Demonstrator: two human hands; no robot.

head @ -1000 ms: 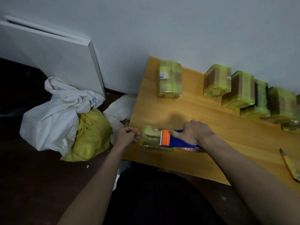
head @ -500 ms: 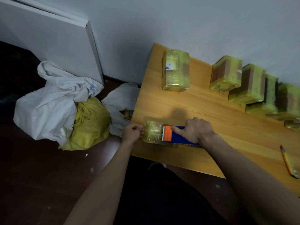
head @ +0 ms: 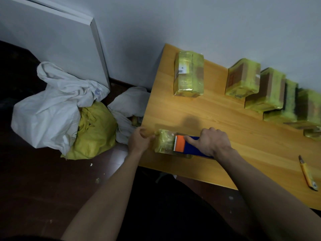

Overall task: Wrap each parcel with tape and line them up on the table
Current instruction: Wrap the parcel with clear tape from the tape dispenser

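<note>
Parcel point(head: 164, 140) at table point(head: 217, 119) front-left corner | left hand point(head: 139, 140) pinches it | right hand point(head: 211, 143) grips dispenser point(head: 186, 146)

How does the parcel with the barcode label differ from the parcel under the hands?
The parcel with the barcode label lies untouched at the table's far side; the parcel under the hands sits at the near edge, with the left hand at its end and the right hand holding a tape dispenser on it. Both look wrapped in yellowish tape.
</note>
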